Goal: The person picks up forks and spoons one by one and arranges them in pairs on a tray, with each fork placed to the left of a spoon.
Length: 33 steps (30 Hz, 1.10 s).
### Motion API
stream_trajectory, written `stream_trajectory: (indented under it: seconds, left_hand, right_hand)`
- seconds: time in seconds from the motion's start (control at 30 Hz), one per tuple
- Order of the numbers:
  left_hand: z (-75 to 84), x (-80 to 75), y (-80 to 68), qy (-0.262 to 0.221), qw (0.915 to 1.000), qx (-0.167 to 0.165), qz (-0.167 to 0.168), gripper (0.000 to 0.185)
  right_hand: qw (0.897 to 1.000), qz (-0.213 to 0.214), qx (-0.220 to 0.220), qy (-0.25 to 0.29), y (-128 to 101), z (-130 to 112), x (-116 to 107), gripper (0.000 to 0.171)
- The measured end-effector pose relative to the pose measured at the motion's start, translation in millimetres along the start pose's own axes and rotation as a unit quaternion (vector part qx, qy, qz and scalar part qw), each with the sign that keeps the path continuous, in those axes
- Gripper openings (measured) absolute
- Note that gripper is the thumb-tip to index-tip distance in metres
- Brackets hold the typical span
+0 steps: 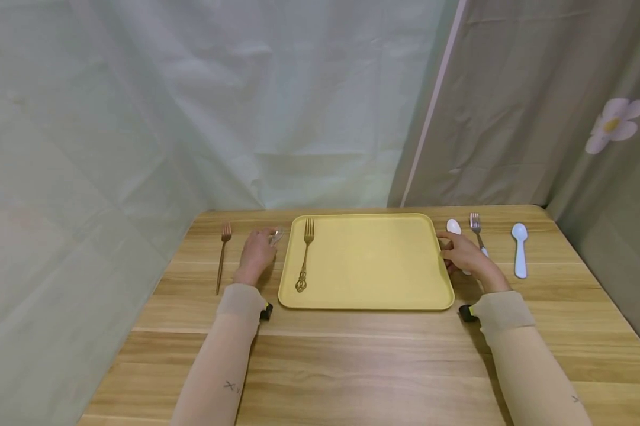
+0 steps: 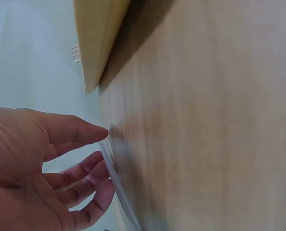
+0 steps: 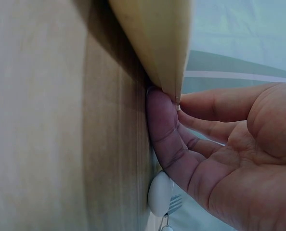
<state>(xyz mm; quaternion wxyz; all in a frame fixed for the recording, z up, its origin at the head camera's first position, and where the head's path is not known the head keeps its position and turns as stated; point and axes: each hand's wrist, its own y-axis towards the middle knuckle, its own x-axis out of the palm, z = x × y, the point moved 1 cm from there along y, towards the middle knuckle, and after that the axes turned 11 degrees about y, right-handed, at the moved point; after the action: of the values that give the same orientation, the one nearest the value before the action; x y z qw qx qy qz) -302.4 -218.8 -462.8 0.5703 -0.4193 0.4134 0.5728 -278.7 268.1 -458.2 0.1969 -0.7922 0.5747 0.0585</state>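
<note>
In the head view a yellow tray (image 1: 370,260) lies on the table, with an ornate fork (image 1: 305,254) on its left part. My left hand (image 1: 258,251) is beside the tray's left edge, fingers curled at a clear spoon (image 1: 277,235); its see-through handle (image 2: 121,195) passes under the fingertips in the left wrist view. The thumb appears to pinch the spoon's neck, though the index fingertip is hidden. My right hand (image 1: 466,255) grips the tray's right edge, a finger (image 3: 162,120) beneath the rim and the thumb against its side.
Left of my left hand lies a copper-coloured fork (image 1: 223,254). Behind my right hand are a white spoon (image 1: 453,226) and a silver fork (image 1: 476,225), both partly covered. A light blue spoon (image 1: 520,251) lies farther right. Curtains (image 1: 309,106) hang behind the wooden table (image 1: 362,367).
</note>
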Motion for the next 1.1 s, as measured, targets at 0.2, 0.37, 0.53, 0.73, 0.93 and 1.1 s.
stream_trajectory:
  seconds: [0.2,0.37,0.53,0.73,0.93,1.1]
  left_hand:
    - [0.1,0.4,-0.8,0.003,1.0000,-0.002,-0.004,0.051]
    - [0.4,0.7,-0.2,0.008,0.9999,-0.003,-0.008,0.050]
    - [0.2,2.3,0.9,0.015,0.9998,-0.003,-0.009,0.051]
    - [-0.3,2.7,2.9,0.024,0.9997,0.006,-0.006,0.047]
    - [-0.2,2.8,4.0,0.016,0.9998,0.008,-0.008,0.043]
    - [-0.5,3.6,4.2,0.008,1.0000,0.003,-0.004,0.042]
  right_hand:
    - [1.000,0.000,-0.011,0.002,-0.1,1.7,0.3,0.060]
    - [1.000,-0.001,-0.015,0.001,-0.1,2.6,-1.3,0.059]
    - [1.000,0.001,-0.003,-0.007,0.7,0.3,-0.8,0.060]
    - [1.000,0.001,-0.002,-0.006,0.4,-1.9,-0.4,0.060]
    - [1.000,0.001,-0.001,-0.007,2.2,0.9,-1.0,0.060]
    - [1.000,0.001,-0.004,-0.006,2.0,1.0,0.0,0.060]
